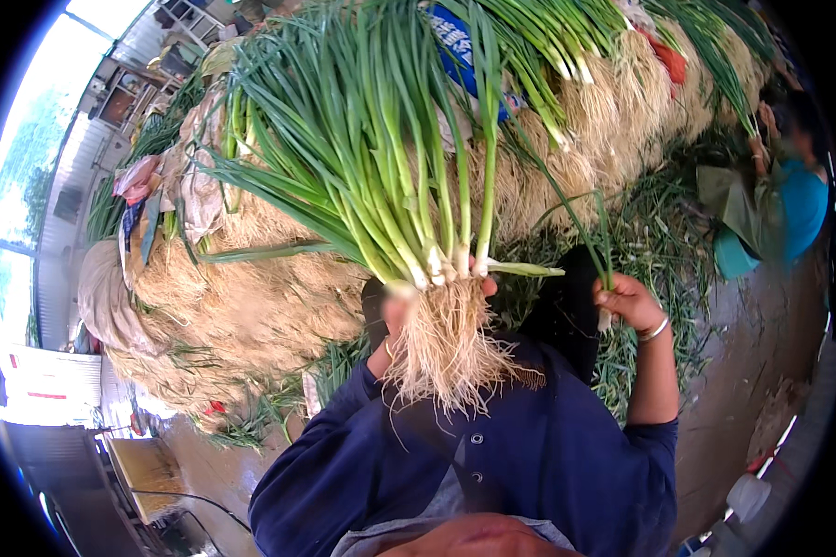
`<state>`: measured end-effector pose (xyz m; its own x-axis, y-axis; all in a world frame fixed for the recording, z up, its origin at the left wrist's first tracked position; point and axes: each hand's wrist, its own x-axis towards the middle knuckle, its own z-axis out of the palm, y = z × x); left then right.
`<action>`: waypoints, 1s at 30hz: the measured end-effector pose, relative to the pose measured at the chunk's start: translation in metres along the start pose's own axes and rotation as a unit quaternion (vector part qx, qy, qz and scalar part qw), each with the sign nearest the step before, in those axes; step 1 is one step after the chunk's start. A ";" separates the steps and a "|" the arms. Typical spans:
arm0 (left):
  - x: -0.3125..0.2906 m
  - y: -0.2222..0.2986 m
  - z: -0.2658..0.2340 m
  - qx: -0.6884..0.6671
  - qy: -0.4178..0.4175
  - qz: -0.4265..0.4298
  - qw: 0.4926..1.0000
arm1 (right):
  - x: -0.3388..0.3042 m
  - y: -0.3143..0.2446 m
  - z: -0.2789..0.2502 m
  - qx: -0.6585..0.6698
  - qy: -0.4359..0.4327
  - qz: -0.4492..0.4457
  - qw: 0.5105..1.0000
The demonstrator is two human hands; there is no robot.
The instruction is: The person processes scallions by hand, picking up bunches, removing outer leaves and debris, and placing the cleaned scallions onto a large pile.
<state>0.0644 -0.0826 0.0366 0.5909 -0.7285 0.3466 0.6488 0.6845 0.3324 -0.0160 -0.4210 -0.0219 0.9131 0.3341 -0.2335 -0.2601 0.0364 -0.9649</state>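
My left hand point(398, 314) is wrapped round a thick bunch of green onions point(390, 200) in front of my chest. Their white stems and pale, stringy roots point(450, 348) hang toward me, and the long green leaves fan out away from me. The roots and stems hide much of that hand; fingertips show on the bunch's right side. Off to the right, my right hand point(633, 303) is closed on a thin green onion leaf point(606, 246), whose bent blades rise above the fist. A pale end pokes out below the fingers.
A long heap of green onions point(241, 288), roots facing me, stretches across the front. Loose green leaves point(655, 316) litter the floor at right. A blue printed bag point(452, 42) lies on the heap. At far right, a person in a blue-green top point(802, 209) handles onions.
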 end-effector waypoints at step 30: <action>-0.024 -0.006 0.023 0.127 0.172 -0.053 0.975 | 0.006 -0.004 0.027 -0.629 0.179 0.063 0.754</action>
<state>0.0347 -0.0684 0.0465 0.6820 -0.7314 -0.0021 0.6006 0.5585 0.5721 -0.0183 -0.3933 -0.0166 0.9909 -0.0223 -0.1330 -0.0527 -0.9718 -0.2298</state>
